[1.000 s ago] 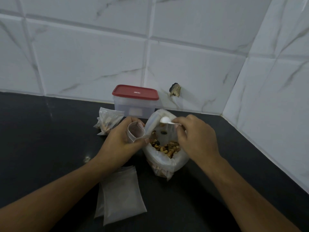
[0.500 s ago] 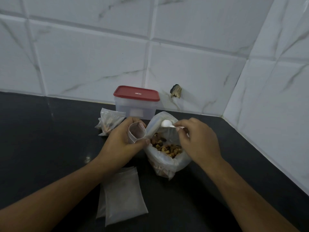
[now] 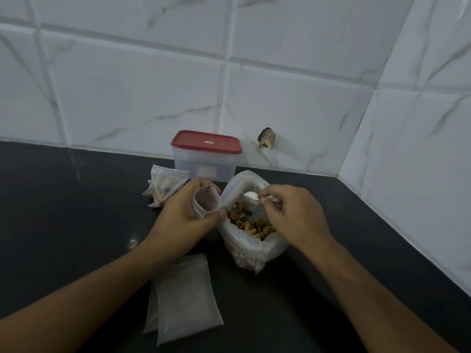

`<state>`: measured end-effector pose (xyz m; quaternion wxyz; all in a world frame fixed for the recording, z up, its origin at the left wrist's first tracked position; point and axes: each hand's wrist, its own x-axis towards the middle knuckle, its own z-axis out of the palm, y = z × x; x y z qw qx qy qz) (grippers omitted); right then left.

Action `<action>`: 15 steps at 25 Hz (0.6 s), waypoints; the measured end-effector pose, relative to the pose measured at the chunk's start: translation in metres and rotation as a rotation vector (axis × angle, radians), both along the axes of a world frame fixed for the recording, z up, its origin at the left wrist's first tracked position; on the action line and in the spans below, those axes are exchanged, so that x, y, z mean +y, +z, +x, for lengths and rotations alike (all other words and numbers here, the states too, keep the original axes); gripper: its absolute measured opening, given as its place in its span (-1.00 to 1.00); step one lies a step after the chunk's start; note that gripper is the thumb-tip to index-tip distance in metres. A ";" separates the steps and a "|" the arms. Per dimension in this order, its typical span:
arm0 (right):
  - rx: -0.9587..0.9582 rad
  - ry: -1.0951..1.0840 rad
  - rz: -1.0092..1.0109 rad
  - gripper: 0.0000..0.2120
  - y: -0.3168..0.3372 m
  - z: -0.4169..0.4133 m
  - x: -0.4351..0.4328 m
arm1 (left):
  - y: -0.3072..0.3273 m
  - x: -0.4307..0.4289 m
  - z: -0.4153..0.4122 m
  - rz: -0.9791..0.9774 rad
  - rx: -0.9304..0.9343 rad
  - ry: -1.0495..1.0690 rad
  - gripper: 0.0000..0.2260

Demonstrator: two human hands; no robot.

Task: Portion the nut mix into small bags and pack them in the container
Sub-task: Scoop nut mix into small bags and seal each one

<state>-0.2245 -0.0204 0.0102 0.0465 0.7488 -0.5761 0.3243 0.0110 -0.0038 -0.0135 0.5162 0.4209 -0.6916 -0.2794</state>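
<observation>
The right hand (image 3: 293,217), pinching a white spoon (image 3: 251,195), has dipped toward the nut mix (image 3: 254,224) in the large bag (image 3: 252,250) near the worktop's (image 3: 76,212) back edge. The left hand (image 3: 183,220) grips the small bag (image 3: 205,202) open alongside; scooping appears imminent.

Dim, bluish, soft light; wide-angle bowing at the edges.

My feed's looking down on a black countertop (image 3: 76,225), glossy enough to catch a small glint of light (image 3: 132,242). Behind it I see a back wall (image 3: 127,98) of big white tiles with grey marble veining, and a side wall (image 3: 420,149) in the same tile meets it at a corner on the right. One tile has a chipped dark hole (image 3: 266,141) low down. Lighting's pretty dim, kinda bluish.
</observation>
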 end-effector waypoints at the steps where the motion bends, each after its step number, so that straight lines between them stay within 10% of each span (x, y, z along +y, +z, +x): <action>1: -0.003 -0.002 0.007 -0.80 0.000 0.000 0.000 | 0.000 0.000 0.000 -0.001 0.003 -0.002 -0.72; 15: -0.170 0.167 0.286 -0.81 0.007 0.001 0.002 | -0.002 -0.002 0.002 -0.006 -0.005 -0.013 -0.73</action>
